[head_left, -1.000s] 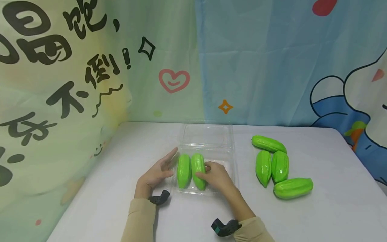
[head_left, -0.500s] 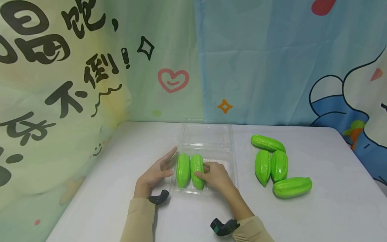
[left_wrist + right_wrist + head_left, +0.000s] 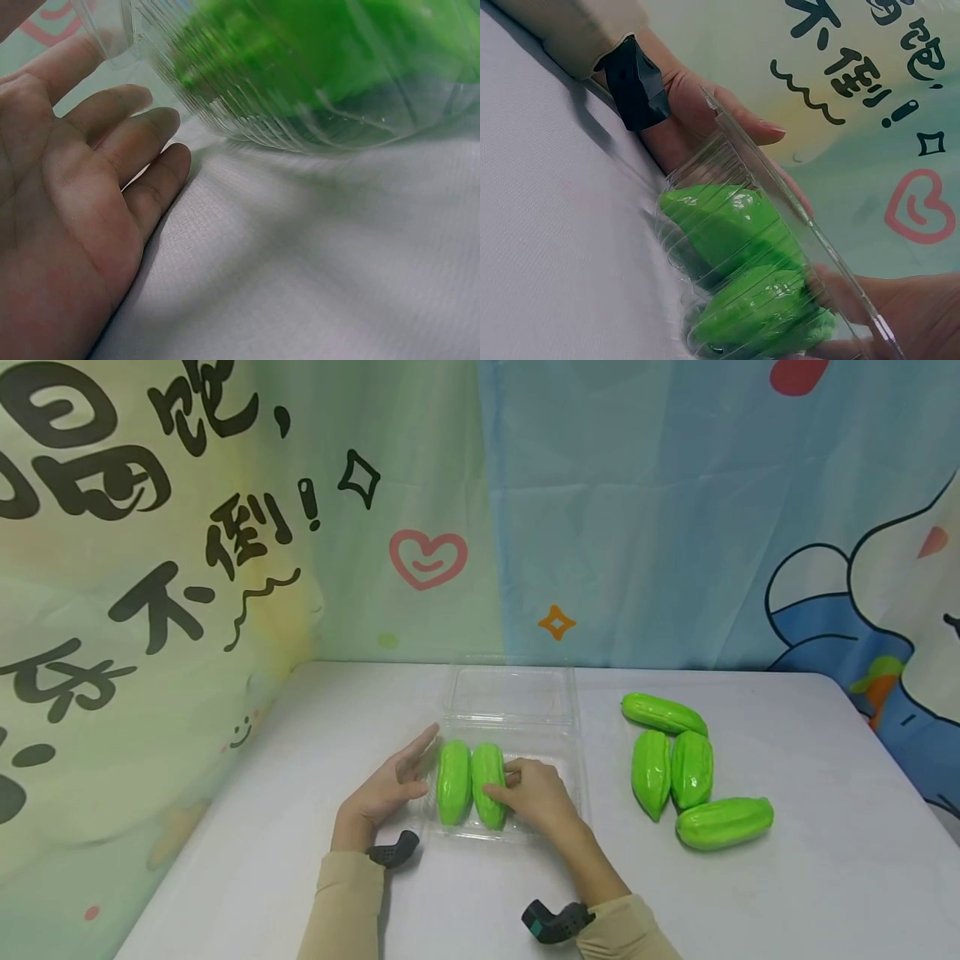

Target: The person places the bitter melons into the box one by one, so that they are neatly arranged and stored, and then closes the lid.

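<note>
An open clear plastic clamshell box (image 3: 551, 747) stands on the table with two glossy green ridged oblong fruits inside, side by side: a left one (image 3: 454, 783) and a right one (image 3: 489, 787). My right hand (image 3: 542, 795) pinches the right fruit from its right side, thumb in front. Beside the box's left wall is my left hand (image 3: 386, 793), palm turned toward it. In the left wrist view its fingers (image 3: 139, 142) are extended near the ribbed box wall (image 3: 232, 112); whether they touch it is hard to tell. The right wrist view shows both fruits through the clear wall (image 3: 735, 217).
The box's lid (image 3: 513, 693) lies folded back toward the printed curtain (image 3: 645, 527). To the right on the white table (image 3: 832, 860) lie several more green fruits (image 3: 692, 770), grouped close together. Each wrist wears a dark camera mount (image 3: 557, 922).
</note>
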`<state>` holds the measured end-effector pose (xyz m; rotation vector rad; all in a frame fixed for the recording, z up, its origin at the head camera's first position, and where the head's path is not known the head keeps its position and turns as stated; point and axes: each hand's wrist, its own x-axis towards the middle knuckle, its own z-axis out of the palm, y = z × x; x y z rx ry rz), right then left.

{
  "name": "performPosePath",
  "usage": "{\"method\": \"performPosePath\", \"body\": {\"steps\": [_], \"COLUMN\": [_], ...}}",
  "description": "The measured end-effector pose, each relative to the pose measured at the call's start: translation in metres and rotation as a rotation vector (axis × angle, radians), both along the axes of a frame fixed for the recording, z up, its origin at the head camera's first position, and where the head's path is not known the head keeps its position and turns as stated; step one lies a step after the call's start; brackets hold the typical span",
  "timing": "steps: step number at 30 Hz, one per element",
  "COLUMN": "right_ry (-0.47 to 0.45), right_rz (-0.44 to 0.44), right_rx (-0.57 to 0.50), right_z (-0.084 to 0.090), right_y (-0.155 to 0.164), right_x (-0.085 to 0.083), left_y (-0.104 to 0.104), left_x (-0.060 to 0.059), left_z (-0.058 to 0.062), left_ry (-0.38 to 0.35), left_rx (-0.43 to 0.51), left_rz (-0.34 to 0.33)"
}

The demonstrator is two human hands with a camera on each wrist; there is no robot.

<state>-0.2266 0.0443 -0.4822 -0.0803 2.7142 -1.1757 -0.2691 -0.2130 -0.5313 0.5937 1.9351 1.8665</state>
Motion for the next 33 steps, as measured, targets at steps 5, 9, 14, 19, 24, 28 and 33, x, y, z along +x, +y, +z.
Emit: {"method": "performPosePath", "body": {"steps": [5, 9, 14, 19, 24, 28, 33], "right_ry": [-0.006, 0.006, 0.027, 0.029, 0.026, 0.022, 0.003], "right_rz": [0.011, 0.03, 0.047, 0.049, 0.053, 0.053, 0.041], "right_rx": [0.015, 0.03, 0.028, 0.019, 0.008, 0.018, 0.031], "right_z": [0.0016, 0.002, 0.0002, -0.0029, -0.0062, -0.006, -0.0007], "right_y": [0.0011, 0.0033, 0.0061, 0.0066, 0.0069, 0.0073, 0.0091], "right_x": [-0.0002, -0.0008, -0.0016, -0.0033, -0.005, -0.0056, -0.0053], "left_y": [0.0004, 0.0008, 0.0014, 0.0021, 0.0025, 0.0029, 0.0025], "left_x": [-0.0002, -0.0007, -0.0007, 0.0001, 0.001, 0.0021, 0.0026], "left_z": [0.0007, 0.0006, -0.0004, 0.0005, 0.0024, 0.0031, 0.0033], "left_ry": [0.014, 0.017, -0.01, -0.013, -0.015, -0.017, -0.007], "left_rx": [0.001, -0.002, -0.017, -0.028, -0.015, -0.023, -0.03], "left_rz": [-0.01, -0.009, 0.016, 0.03, 0.029, 0.038, 0.031]}}
